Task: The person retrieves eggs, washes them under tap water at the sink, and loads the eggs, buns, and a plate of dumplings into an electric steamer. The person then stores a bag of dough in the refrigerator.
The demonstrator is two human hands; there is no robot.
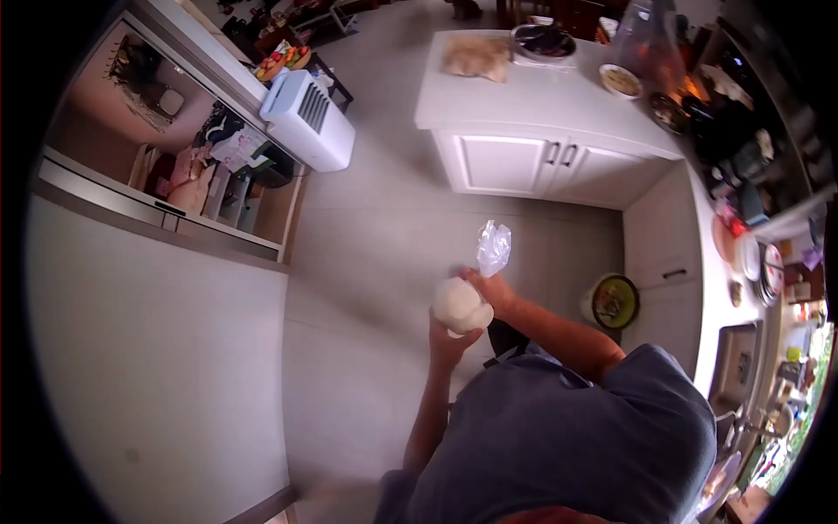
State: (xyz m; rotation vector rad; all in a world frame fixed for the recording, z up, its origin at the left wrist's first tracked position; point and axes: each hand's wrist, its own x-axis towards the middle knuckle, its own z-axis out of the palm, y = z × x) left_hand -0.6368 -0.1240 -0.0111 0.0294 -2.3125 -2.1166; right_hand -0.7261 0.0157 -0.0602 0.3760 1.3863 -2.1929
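Observation:
In the head view, a smooth, creamy-white rounded lump that looks like dough (463, 304) is held up in front of my body, above the floor. My left hand (449, 345) cups it from the near side, fingers curled around its lower edge. On the far right side of the lump, my right hand (491, 293) is closed against it. A crumpled clear plastic bag (494, 248) shows just beyond the right hand and seems to come from its grip; the exact hold is hidden.
A white counter (454, 100) carries a flat beige bag (477, 58), a dark-filled pan (543, 40) and a bowl (621, 81). On the floor stand a green-rimmed bin (614, 301) and a white air cooler (308, 120). A sink (735, 367) lies right; a sliding door (157, 349) is left.

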